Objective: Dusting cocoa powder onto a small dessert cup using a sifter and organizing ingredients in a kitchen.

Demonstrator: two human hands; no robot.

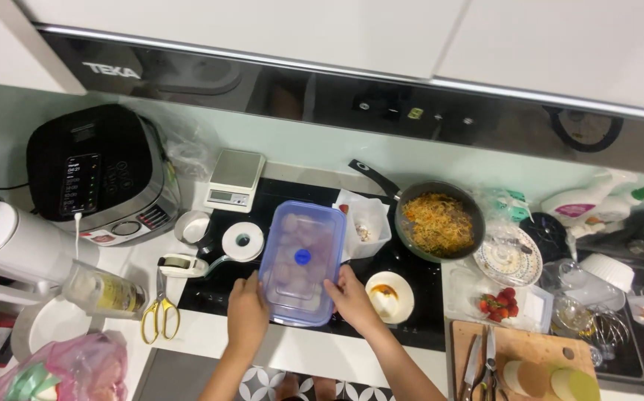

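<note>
The left hand (248,312) grips the near left corner of a clear plastic box (303,260) with a blue-edged lid, fingers curled against its side. The right hand (352,297) holds the near right edge of the same box, fingers closed on the rim and thumb on the lid. The box lies flat on the black cooktop (411,260), with pale pinkish pieces inside and a round blue spot in the middle of the lid.

Just right of the right-hand fingers stands a small white bowl (389,296) with orange sauce. Beyond those fingers, past the far right corner of the box, is a white tub (370,223), and further right a dark pan of noodles (438,223). Just beyond the left-hand fingers lies a white round lid (242,241); to their left are a tape dispenser (182,265) and yellow-handled scissors (160,312). Farther out on that side sit a kitchen scale (234,180) and a black cooker (99,174). Well right of the right hand are strawberries (496,304) and a wooden cutting board (522,356).
</note>
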